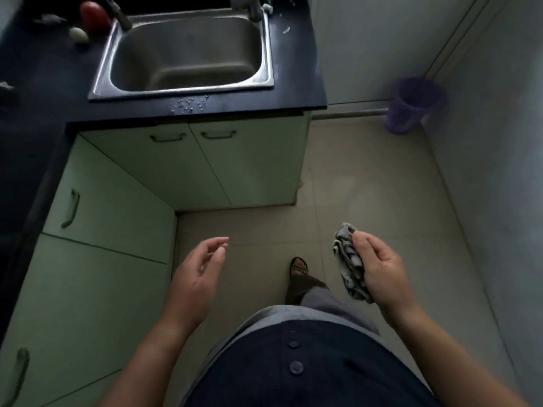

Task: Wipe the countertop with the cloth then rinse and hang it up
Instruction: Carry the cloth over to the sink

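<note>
We find the cloth (348, 259), grey and crumpled, gripped in the right hand (379, 265), well in front of the sink (182, 91) and to its right, over the floor. The left hand (199, 277) is relaxed and holds nothing, in front of the sink and apart from the right hand. The sink's basin shows bare steel. Water droplets (189, 104) lie on the dark countertop (293, 69) just in front of the sink. A purple bin (411, 107) stands right of the sink; we cannot tell its contents.

I count 1 sink (182, 90), 1 cloth (348, 259), 1 L hand (199, 274), 1 R hand (382, 268), 4 cupbd handles (167, 139), 1 purple bin (411, 105).
</note>
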A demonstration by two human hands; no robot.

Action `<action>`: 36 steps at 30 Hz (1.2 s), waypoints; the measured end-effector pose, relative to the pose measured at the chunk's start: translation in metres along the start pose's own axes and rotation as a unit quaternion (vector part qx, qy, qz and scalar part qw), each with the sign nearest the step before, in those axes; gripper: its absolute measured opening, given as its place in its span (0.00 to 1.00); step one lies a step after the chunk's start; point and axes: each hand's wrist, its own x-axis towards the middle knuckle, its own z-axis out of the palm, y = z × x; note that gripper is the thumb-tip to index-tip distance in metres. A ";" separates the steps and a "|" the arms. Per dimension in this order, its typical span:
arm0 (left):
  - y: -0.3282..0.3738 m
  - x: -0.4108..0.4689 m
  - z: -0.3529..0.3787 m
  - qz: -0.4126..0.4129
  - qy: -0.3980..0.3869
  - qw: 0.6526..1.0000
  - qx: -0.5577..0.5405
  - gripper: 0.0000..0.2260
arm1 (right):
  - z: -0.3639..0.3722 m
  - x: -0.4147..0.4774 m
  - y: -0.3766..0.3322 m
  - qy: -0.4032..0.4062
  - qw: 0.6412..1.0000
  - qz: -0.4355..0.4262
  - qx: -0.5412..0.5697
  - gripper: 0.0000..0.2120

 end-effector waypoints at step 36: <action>0.155 0.576 -0.156 0.078 -0.011 0.993 0.083 0.10 | 0.336 0.486 -0.255 -0.116 0.986 -0.101 -0.065 0.08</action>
